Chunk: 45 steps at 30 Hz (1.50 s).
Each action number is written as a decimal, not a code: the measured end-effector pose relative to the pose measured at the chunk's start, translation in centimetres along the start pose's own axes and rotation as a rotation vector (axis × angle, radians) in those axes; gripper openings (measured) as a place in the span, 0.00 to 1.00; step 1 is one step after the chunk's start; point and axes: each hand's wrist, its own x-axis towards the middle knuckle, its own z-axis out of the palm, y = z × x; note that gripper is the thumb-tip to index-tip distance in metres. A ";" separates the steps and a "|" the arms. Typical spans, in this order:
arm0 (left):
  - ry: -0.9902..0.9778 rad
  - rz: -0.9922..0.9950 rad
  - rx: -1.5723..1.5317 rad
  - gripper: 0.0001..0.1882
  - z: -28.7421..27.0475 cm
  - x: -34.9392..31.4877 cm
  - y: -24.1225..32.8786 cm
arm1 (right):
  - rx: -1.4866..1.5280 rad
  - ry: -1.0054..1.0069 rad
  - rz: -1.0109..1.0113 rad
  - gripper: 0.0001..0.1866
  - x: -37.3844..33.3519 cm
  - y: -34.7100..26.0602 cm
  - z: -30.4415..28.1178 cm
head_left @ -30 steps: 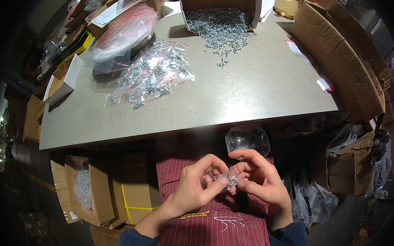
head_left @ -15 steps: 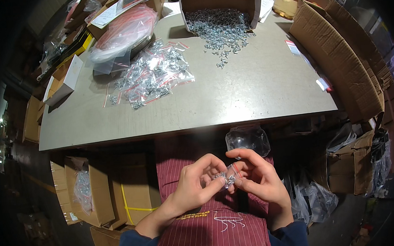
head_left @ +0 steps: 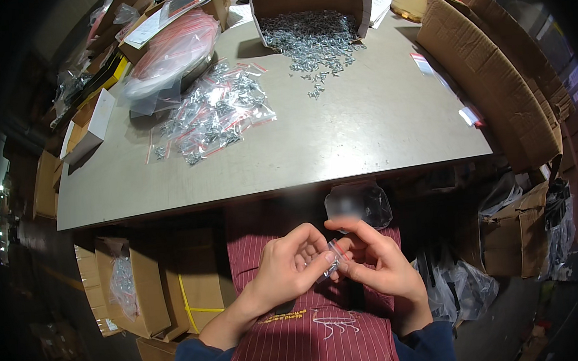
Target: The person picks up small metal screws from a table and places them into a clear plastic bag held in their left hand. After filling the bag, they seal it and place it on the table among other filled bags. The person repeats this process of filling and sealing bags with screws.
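Observation:
Over my lap, a small clear zip bag [head_left: 334, 259] with a red stripe is pinched between both hands, with some screws inside it. My left hand [head_left: 293, 262] grips the bag's left side between thumb and fingers. On its right side my right hand [head_left: 378, 259] holds the bag near the red strip, its index finger raised and curved. A clear plastic tub [head_left: 359, 206] sits just beyond my right hand, below the table edge. On the table lies a pile of filled screw bags [head_left: 216, 109]. Loose screws [head_left: 314, 45] spill from a tipped cardboard box [head_left: 264, 15].
A stack of flat, red-edged bags [head_left: 174, 52] stands at the table's left, near a small white box [head_left: 90, 129]. Tall cardboard [head_left: 486, 72] borders the right side. Below the table are an open carton [head_left: 141, 286] on the left and plastic bags [head_left: 454, 283] on the right.
The bag has turned slightly and its screws show less between my fingers. Both hands keep their pinch. The view has shifted a little, so the table things sit slightly further left.

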 end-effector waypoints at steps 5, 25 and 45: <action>-0.018 -0.036 -0.070 0.08 0.1 0.0 -0.1 | -0.006 -0.008 -0.022 0.30 0.1 -0.1 0.0; 0.477 0.227 0.222 0.19 -7.1 5.6 3.6 | -0.046 0.372 -0.307 0.28 0.4 -3.6 -6.2; 0.604 0.606 0.884 0.12 -5.3 9.6 0.7 | -1.897 0.997 -0.406 0.07 12.8 -7.3 -30.3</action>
